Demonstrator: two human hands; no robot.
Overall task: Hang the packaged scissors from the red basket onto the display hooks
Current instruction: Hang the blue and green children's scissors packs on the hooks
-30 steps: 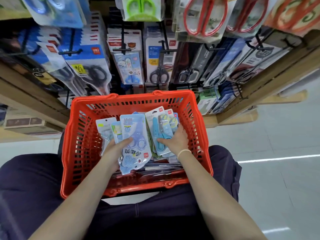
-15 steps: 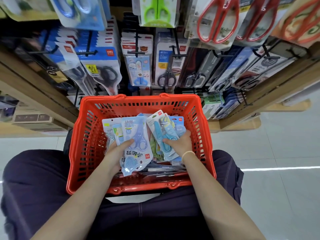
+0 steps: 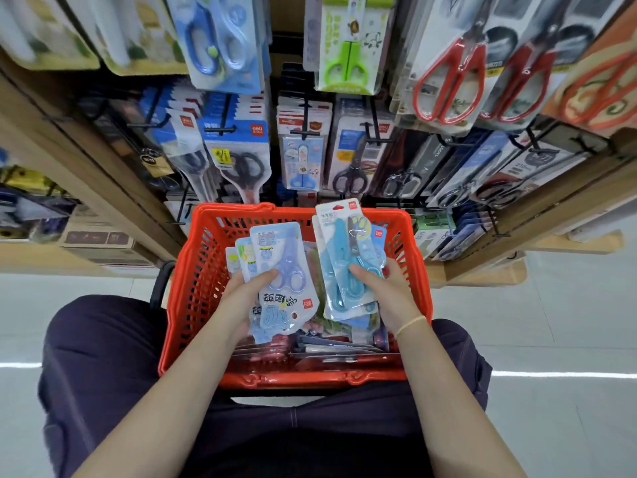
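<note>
Wooden shelving (image 3: 113, 188) frames a wall of display hooks (image 3: 305, 134) crowded with carded scissors, and pale glossy floor tiles (image 3: 551, 322) spread to either side of our dark trouser legs.

Our left hand (image 3: 241, 298) makes its grip on a fan of packaged scissors (image 3: 282, 277), thumb curled across the clear blister over rounded periwinkle handles, fingers hidden behind the stiff card backs. Our right hand (image 3: 389, 291) closes its grip on a second bunch (image 3: 348, 257), thumb pressed over the teal plastic handles, the glossy cards rising towards twelve o'clock past the far rim.

Both bunches are held above the red basket (image 3: 193, 305), a rectangular tub of slotted plastic lattice resting on our lap. More flat packs (image 3: 331, 346) lie stacked on its floor at six o'clock from the hands. A thin pale band (image 3: 410, 322) circles our right wrist.

At twelve o'clock from the basket hang small blue child scissors (image 3: 303, 167) on a white card. At one o'clock are black-handled pairs (image 3: 350, 181); at eleven o'clock, another black-handled pair (image 3: 243, 167) under a blue header. Higher, at twelve o'clock, lime-green handles (image 3: 346, 63) show, and at two o'clock long red loop-handled shears (image 3: 448, 84) in clear shells.
</note>
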